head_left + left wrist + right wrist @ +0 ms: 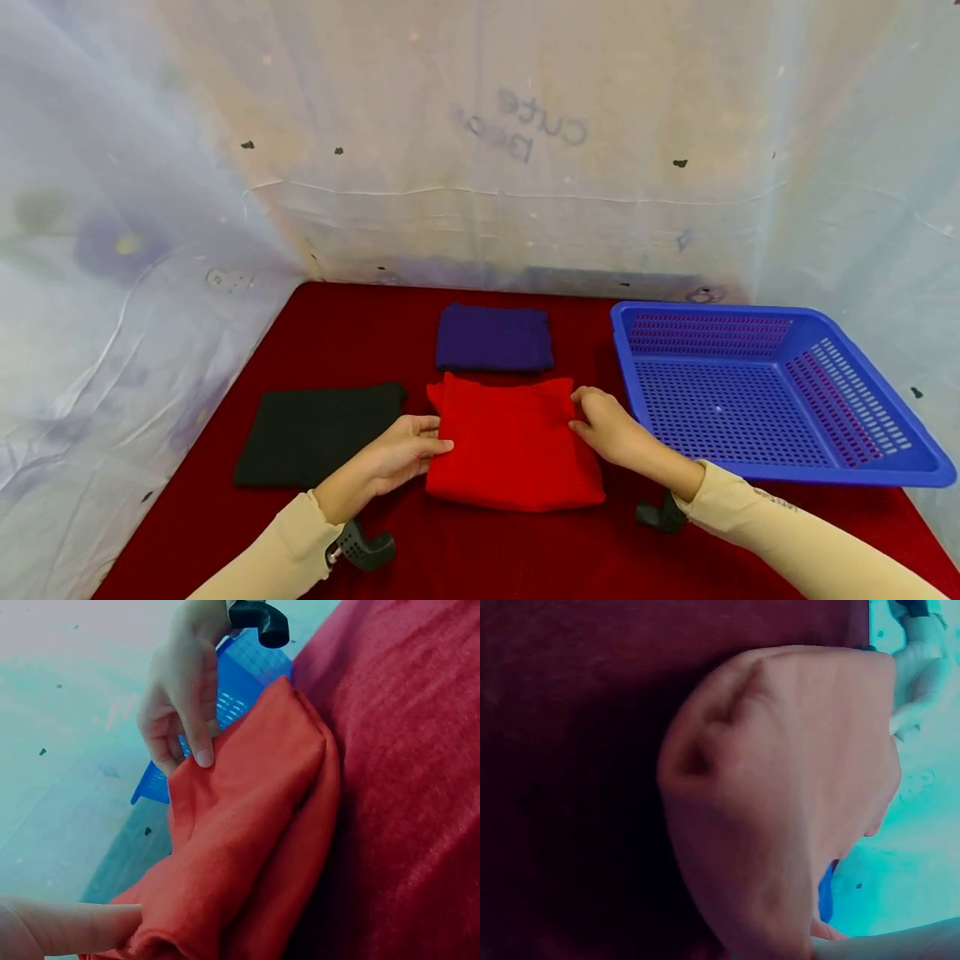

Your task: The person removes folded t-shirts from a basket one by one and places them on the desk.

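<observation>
A folded red cloth (513,446), seemingly a garment, lies in the middle in the head view, with a soft fold along its near edge. My left hand (397,457) pinches its left side, thumb on top and the other fingers partly hidden beneath. At the upper right side, my right hand (613,429) pinches the edge between thumb and fingers. The left wrist view shows the red cloth (240,825) raised in layers between both hands. In the right wrist view the cloth (840,750) looks blurred, and the right fingers are mostly hidden.
A dark folded cloth (318,433) lies left of the red one, and a navy folded cloth (493,337) lies behind it. A blue perforated basket (626,367) stands at the right. Dark red fabric (352,333) covers the table, with pale sheeting (480,233) hanging around it.
</observation>
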The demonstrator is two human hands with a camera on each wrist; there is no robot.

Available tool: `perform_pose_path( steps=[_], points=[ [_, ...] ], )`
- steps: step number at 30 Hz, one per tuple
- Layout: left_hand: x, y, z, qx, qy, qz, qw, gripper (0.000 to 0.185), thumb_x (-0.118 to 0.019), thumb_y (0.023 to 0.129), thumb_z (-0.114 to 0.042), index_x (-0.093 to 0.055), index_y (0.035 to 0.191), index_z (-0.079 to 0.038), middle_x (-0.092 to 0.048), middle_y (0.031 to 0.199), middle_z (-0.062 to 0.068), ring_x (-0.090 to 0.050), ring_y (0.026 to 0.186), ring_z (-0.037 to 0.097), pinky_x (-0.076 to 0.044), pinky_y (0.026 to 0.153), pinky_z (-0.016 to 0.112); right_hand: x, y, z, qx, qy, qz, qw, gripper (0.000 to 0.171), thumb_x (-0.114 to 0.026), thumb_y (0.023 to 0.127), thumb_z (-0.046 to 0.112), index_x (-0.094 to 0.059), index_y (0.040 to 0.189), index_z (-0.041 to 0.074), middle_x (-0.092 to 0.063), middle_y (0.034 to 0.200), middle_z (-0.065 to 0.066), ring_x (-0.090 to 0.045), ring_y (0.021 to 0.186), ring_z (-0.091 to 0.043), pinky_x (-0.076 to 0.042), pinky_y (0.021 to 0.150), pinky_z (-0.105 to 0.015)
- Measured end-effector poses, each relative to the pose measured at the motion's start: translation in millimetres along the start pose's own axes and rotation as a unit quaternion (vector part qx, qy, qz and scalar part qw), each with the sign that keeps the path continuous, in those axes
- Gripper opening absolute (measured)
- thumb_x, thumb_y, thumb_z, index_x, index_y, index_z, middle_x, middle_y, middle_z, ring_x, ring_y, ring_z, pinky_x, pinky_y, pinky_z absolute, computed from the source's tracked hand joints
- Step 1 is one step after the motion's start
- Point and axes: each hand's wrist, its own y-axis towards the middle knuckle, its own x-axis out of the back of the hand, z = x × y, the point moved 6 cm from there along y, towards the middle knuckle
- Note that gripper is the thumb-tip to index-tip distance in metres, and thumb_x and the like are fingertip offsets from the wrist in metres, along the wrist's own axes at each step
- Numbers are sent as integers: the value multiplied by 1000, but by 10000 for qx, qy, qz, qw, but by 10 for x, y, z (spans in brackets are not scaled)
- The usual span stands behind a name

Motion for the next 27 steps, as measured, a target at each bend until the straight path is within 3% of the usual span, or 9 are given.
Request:
perform_pose_path(
  steps=[6, 15, 19, 21, 24, 27],
  points=[
    [17, 0, 27, -27, 217, -227, 9995, 69, -55, 97, 5, -12, 147, 22, -41, 143, 33, -54, 121, 29, -49, 100, 44, -100, -107, -14, 101, -164, -483, 9986, 32, -66, 87, -16, -52, 115, -20, -57, 109, -29, -61, 105, -43, -55, 85, -47],
    [51, -24, 99, -54, 296, -396, 9988, 66, -55, 97, 6, -14, 147, 22, -44, 139, 34, -55, 118, 27, -50, 98, 40, -311, -237, -206, -459, 187, -1292, 9904, 40, -66, 88, -12, -51, 125, -20, -56, 109, -26, -60, 104, -41, -54, 86, -50],
    [71, -38, 124, -56, 669, -740, 9950, 66, -57, 97, 5, -16, 146, 22, -46, 137, 35, -57, 115, 29, -53, 94, 40, -324, -266, -283, -520, 215, -1531, 9866, 44, -70, 88, -7, -53, 126, -19, -57, 108, -26, -60, 103, -40, -52, 88, -51],
    [92, -43, 127, -82, 1161, -1112, 9870, 66, -60, 95, 3, -22, 146, 21, -50, 133, 33, -60, 110, 29, -55, 89, 39, -321, -276, -307, -501, 198, -1564, 9862, 45, -71, 88, -5, -52, 126, -19, -57, 108, -27, -59, 103, -40, -51, 88, -52],
    [116, -55, 115, -123, 1962, -1633, 9668, 65, -66, 93, 0, -32, 144, 19, -56, 126, 27, -64, 102, 29, -56, 83, 41, -326, -284, -332, -487, 172, -1560, 9864, 47, -72, 89, -3, -51, 127, -21, -56, 108, -27, -59, 104, -41, -51, 88, -52],
    [106, -75, 91, -274, 2608, -1870, 9467, 65, -69, 91, -2, -35, 143, 18, -58, 125, 25, -65, 102, 30, -56, 84, 43, -342, -298, -327, -406, 105, -1575, 9866, 47, -70, 89, -5, -49, 128, -22, -55, 108, -28, -59, 103, -41, -51, 87, -52]
  ],
)
